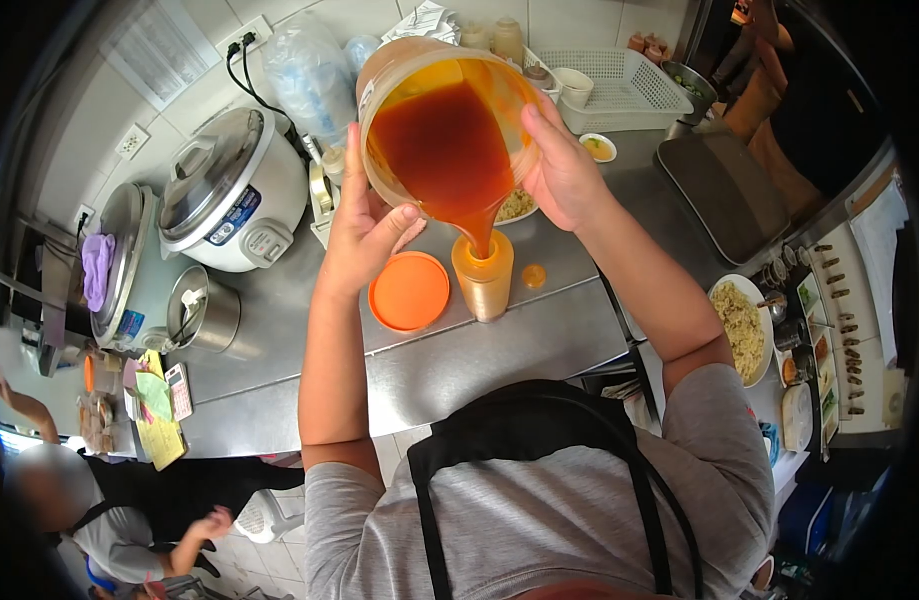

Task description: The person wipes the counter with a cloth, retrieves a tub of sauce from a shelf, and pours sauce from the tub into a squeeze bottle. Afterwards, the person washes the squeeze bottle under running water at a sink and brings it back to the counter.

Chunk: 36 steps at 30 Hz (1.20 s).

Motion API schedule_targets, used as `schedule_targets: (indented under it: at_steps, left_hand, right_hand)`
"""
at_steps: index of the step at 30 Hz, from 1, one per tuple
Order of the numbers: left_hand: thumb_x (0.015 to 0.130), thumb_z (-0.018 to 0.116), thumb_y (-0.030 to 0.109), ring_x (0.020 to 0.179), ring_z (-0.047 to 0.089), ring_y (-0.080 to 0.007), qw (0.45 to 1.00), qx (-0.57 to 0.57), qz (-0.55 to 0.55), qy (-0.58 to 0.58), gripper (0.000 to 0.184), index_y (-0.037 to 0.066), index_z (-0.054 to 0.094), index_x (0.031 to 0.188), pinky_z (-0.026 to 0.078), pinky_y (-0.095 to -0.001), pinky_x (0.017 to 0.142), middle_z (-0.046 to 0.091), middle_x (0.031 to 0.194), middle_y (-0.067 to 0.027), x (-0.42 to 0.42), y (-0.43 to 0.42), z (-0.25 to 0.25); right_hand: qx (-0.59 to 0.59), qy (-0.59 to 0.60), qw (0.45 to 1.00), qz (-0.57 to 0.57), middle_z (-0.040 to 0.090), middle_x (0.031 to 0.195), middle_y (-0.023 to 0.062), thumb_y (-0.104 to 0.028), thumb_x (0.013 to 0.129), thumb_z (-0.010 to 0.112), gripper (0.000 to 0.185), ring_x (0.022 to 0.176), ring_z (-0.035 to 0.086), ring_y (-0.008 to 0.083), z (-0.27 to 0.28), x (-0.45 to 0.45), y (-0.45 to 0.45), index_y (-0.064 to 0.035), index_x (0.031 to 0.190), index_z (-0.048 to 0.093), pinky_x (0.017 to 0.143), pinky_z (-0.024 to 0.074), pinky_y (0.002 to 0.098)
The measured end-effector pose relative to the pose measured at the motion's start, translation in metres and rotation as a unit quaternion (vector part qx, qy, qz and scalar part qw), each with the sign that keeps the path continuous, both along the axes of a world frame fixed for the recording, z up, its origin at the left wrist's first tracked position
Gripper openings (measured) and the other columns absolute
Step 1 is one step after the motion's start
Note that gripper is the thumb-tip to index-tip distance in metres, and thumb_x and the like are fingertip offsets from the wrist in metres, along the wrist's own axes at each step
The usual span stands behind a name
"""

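Holding: one tub [388, 62], wide-mouthed, tilted with its opening toward the wearer, raised above the table [265, 335].

Left grip [363, 228]: closed about the tub's left side, fingers extended along the outer wall, thumb near the lower rim. Right grip [568, 178]: closed about the tub's right side, fingertips at the rim. Tub lies between the two grips, supported by both.

Contents: red-orange sauce [442, 135], running over the lower rim in one stream.

Bottle [484, 285], one, orange-tinted: upright on the table, open mouth directly under the stream, below and between the grips, touched by neither.

Lid [409, 292], round, orange: flat on the table, just left of the bottle, below the left grip.

Cap [535, 275], small, orange: on the table, just right of the bottle.

Rice cooker [230, 195], lidded: on the table, farther left.
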<state>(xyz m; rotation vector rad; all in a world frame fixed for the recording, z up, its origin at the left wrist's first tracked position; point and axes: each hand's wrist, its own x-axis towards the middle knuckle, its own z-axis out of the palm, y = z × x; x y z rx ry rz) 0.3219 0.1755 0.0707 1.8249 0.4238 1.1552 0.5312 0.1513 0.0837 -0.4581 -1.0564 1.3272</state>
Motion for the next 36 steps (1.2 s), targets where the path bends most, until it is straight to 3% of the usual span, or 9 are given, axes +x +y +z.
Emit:
schedule_targets:
  at_steps: [36]
  left_hand:
    - [0.076,0.06,0.012,0.098,0.049,-0.0184,1.0,0.023,0.007,-0.014,0.088,0.019,-0.005,0.136,0.048,-0.0207,0.052,0.028,0.133,-0.0126,0.0024,0.0047,0.0039]
  right_hand:
    - [0.047,0.039,0.998,-0.006,0.033,0.128,0.006,-0.024,0.09,0.041,0.046,0.118,0.034,0.0186,-0.0004,-0.0006,0.0061,-0.0116,0.13,0.022,0.094,0.0351,0.0363]
